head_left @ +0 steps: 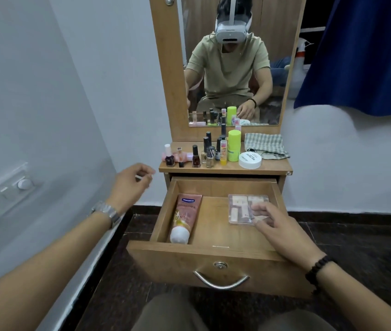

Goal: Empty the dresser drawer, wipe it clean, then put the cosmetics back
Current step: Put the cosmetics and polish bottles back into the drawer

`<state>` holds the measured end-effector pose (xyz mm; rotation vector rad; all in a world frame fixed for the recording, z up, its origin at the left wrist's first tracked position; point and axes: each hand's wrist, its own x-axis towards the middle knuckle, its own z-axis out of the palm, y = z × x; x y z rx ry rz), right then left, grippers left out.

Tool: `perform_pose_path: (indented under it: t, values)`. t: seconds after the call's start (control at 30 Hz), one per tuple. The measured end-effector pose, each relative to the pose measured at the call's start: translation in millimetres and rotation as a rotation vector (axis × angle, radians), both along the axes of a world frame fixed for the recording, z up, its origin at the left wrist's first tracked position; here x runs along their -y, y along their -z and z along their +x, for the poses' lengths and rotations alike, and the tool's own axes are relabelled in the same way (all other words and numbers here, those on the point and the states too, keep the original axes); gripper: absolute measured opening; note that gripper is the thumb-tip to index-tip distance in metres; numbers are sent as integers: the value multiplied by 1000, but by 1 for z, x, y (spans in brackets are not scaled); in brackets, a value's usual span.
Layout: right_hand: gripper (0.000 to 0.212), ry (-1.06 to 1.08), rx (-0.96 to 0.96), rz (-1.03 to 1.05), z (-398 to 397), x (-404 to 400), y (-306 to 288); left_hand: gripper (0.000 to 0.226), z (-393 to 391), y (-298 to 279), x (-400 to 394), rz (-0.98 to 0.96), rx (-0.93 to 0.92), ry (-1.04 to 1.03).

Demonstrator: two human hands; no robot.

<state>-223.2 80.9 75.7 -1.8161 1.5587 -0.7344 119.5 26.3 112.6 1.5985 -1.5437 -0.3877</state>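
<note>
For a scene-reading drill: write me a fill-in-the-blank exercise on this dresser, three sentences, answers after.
1. Inside the open drawer lie ____ items: a pink lotion tube and a clear palette case.
2. The right hand reaches over the ____.
3. The checked cloth lies on the dresser top, right of the white ____.

Answers: two; palette case; jar
</note>
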Motion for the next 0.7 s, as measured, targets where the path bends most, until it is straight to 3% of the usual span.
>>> perform_pose_path:
  t: [0.1, 0.27, 0.7]
  values:
    - [31, -1, -11, 1, 0, -1, 1, 25, 24, -1, 38, 35, -30, -29]
    - [29, -12, -24, 8, -2, 0, 6, 48, 26, -8, 85, 151, 106, 168]
    - [25, -57, -49, 17, -5, 4, 10, 22, 20, -2, 130, 199, 29, 274]
